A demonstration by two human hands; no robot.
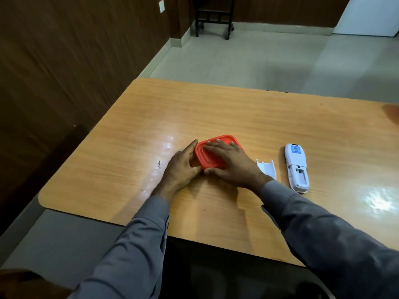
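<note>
A small red-lidded rectangular container [207,157] sits on the wooden table [280,117], near its middle. My left hand [181,167] grips the container's left end, thumb along the far edge and fingers curled under the near corner. My right hand [231,162] lies on top of the lid with fingers spread flat and the thumb against the near edge. To the right lies a white remote [296,167], face down, with its battery compartment uncovered. The loose white battery cover [267,169] lies between my right wrist and the remote.
The table's left edge and near edge fall off to a grey floor [248,57]. A dark wooden wall [64,61] runs along the left. A black wheeled frame [213,18] stands far back. A dark reddish stain [390,113] marks the table at the far right.
</note>
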